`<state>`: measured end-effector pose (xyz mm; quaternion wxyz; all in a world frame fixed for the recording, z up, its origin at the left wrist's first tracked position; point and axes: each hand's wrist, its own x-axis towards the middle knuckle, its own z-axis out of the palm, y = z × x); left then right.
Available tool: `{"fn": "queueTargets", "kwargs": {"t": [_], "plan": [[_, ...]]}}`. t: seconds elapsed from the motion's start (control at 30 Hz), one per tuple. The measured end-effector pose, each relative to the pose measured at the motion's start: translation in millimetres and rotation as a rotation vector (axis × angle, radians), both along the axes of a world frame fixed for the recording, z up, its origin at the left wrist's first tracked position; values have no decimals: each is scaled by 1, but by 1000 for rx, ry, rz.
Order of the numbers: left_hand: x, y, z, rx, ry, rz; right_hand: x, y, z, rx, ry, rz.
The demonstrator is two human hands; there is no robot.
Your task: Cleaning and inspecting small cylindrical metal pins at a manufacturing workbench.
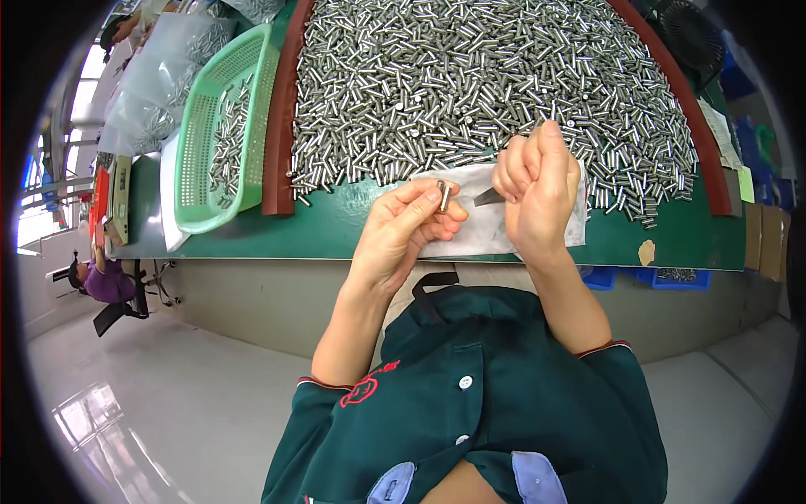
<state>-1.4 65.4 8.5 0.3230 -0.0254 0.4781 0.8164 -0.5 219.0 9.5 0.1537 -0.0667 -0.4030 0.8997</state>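
My left hand (pixel 395 227) pinches a short, shiny metal pin (pixel 444 198) upright between thumb and fingers, above the table's near edge. Just to its right, my right hand (pixel 537 185) is closed in a fist around a dark, flat-bladed tool. The tool's blade (pixel 486 198) sticks out leftward toward the pin, apart from it; its handle is hidden in the fist. Under both hands lies a whitish, smudged cloth (pixel 470 239). Beyond them spreads a thick heap of similar metal pins (pixel 470 84), reaching close to my right knuckles.
Dark red rails (pixel 280 160) border the heap on both sides of the green tabletop (pixel 336 239). A light green plastic basket (pixel 186 181) with pins stands at left, beside clear bags (pixel 172 71) of pins. A black fan (pixel 690 38) is at far right. Another person (pixel 109 281) sits far left.
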Motion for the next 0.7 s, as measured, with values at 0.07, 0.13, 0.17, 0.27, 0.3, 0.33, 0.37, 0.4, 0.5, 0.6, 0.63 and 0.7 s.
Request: {"fn": "queueTargets", "kwargs": {"t": [0.07, 0.13, 0.17, 0.27, 0.3, 0.33, 0.37, 0.4, 0.5, 0.6, 0.63, 0.7], "plan": [[0, 0, -1, -10, 7, 17, 0, 0, -1, 1, 7, 1], [1, 1, -2, -22, 15, 35, 0, 0, 0, -3, 3, 1], [1, 1, -2, -23, 4, 41, -1, 0, 0, -8, 0, 2], [0, 2, -1, -24, -10, 47, 0, 1, -2, 2, 19, 5], [0, 2, -1, -24, -13, 45, 0, 1, -1, 3, 19, 6], [0, 2, -2, -24, -14, 47, 0, 1, -2, 8, 21, 8], [0, 1, -3, -20, -17, 47, 0, 1, -2, 13, 23, 10], [0, 1, -3, -17, -19, 48, 0, 0, -3, 13, 22, 13], [0, 1, -2, 0, -28, 42, 0, 1, -1, 4, 23, 16], [-1, 2, -2, 15, -14, 25, 0, 1, -2, 13, 30, 11], [0, 2, -3, 14, -15, 25, 0, 1, -2, 13, 30, 11], [2, 3, -7, -55, 101, 23, 0, 1, -2, 13, 30, 9]]}}
